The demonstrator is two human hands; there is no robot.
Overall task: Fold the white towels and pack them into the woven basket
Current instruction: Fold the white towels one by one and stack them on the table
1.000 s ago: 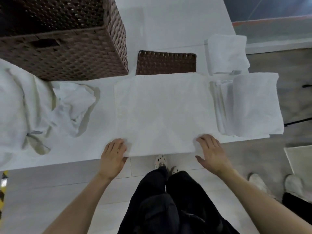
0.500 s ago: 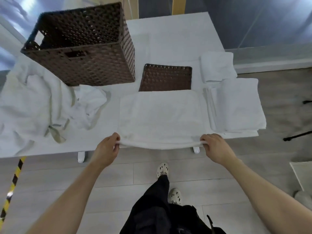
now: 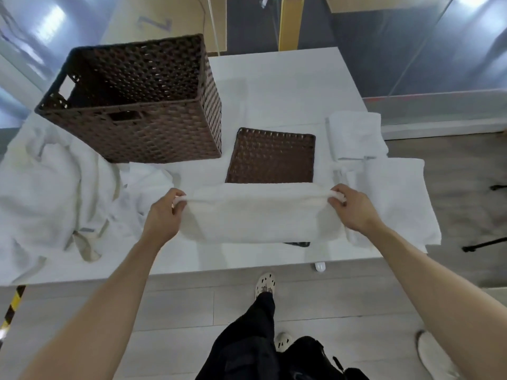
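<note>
**Mid-fold: near edge carried toward far edge**

The towel (image 3: 258, 215) is pinched at its two near corners: left hand (image 3: 164, 215) clamped on the left corner, right hand (image 3: 354, 211) clamped on the right corner, thumb over fingers on both. The held edge is lifted and stretched fairly taut between the hands, above the middle of the white table (image 3: 274, 86). The lower layer appears to lie flat beneath; its far edge sits at or just under the flat woven lid (image 3: 271, 157).

The woven basket (image 3: 131, 102) stands open at far left, and looks empty as far as can be seen. A stack of folded towels (image 3: 389, 198) lies just right of the right hand, a smaller folded piece (image 3: 354, 135) behind it. A heap of unfolded towels (image 3: 55, 193) is on the left.

For a clean fold, judged from here:
- Tension should be kept even between the hands so the edge does not sag mid-span.
- Both corners should be brought down together, matched onto the far corners; side edges to be checked for alignment before release.
- The edge should be laid short of the lid, not on it.
- The bulge along the fold line should be pressed flat afterwards, centre outward.

Risk: one corner landing first would skew the fold.

Packing not yet started.
</note>
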